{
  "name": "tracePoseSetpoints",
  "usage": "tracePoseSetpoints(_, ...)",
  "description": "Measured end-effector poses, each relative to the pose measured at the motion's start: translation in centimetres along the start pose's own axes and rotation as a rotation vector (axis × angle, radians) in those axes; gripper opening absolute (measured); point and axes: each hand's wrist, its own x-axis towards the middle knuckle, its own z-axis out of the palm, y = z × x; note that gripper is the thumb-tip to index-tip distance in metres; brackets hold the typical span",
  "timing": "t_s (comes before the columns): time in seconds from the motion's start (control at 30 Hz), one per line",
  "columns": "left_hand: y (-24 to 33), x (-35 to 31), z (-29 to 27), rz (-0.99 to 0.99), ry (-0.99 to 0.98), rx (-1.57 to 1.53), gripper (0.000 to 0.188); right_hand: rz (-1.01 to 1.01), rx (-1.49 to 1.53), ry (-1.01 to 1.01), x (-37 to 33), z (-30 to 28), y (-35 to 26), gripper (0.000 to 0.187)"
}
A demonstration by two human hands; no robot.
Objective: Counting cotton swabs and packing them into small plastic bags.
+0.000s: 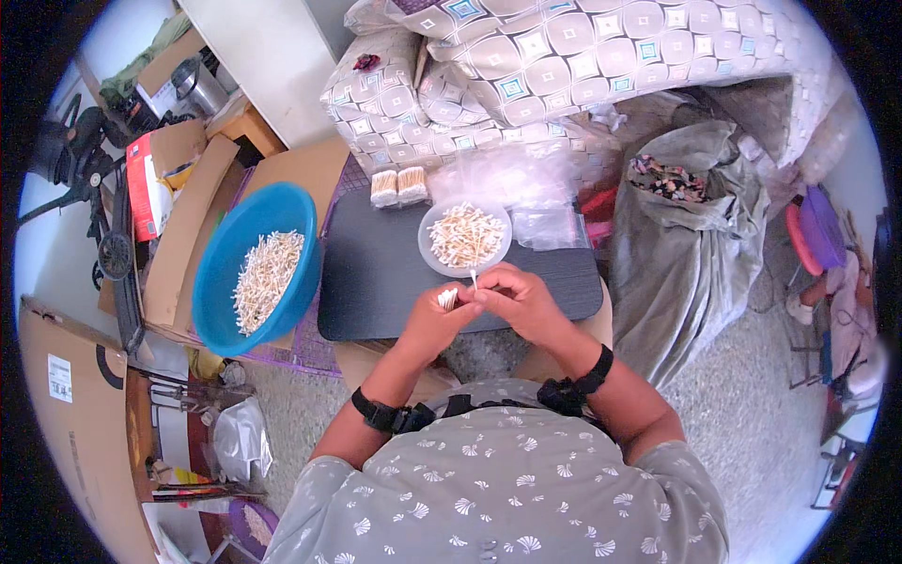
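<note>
My left hand (433, 318) is closed around a small bunch of cotton swabs (447, 299), their white tips poking out at the top. Close beside it, my right hand (520, 299) pinches a single cotton swab (474, 278) that stands upright between the fingers. Both hands meet at the near edge of a dark folding table (376, 282). Just beyond them is a whitish bowl (426, 246) heaped with loose cotton swabs (466, 235). Two packed bundles of cotton swabs (398, 187) stand at the table's far left, next to clear plastic bags (545, 202).
Left of the table, a large blue basin (211, 301) holds many loose swabs. Cardboard boxes (80, 423) and a stroller frame (115, 254) stand farther left. A patterned sofa (573, 70) lies behind the table. At the right sits a grey cloth sack (676, 273) with dark floral fabric on it.
</note>
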Motion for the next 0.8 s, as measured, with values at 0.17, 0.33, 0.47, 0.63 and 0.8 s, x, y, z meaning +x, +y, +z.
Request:
tracePoseSetpoints(0.17, 0.2, 0.0, -0.3, 0.072, 0.08, 0.002, 0.008, -0.013, 0.012, 0.051, -0.1, 0.3, 0.1, 0.012)
tracePoseSetpoints(0.33, 0.8, -0.1, -0.6, 0.005, 0.082, -0.279, 0.014, 0.116, -0.049, -0.049, -0.4, 0.3, 0.7, 0.013)
tracePoseSetpoints(0.47, 0.5, -0.3, -0.6, -0.021, 0.007, -0.33, 0.016, 0.127, -0.05, -0.047, -0.8, 0.8, 1.0, 0.013)
tracePoseSetpoints(0.63, -0.1, -0.4, -0.9, 0.007, -0.014, -0.308, 0.018, 0.17, -0.071, -0.049, -0.8, 0.9, 0.5, 0.015)
tracePoseSetpoints(0.8, -0.2, -0.2, -0.8, 0.016, 0.026, -0.277, 0.018, 0.188, -0.105, -0.066, -0.8, 0.7, 0.6, 0.015)
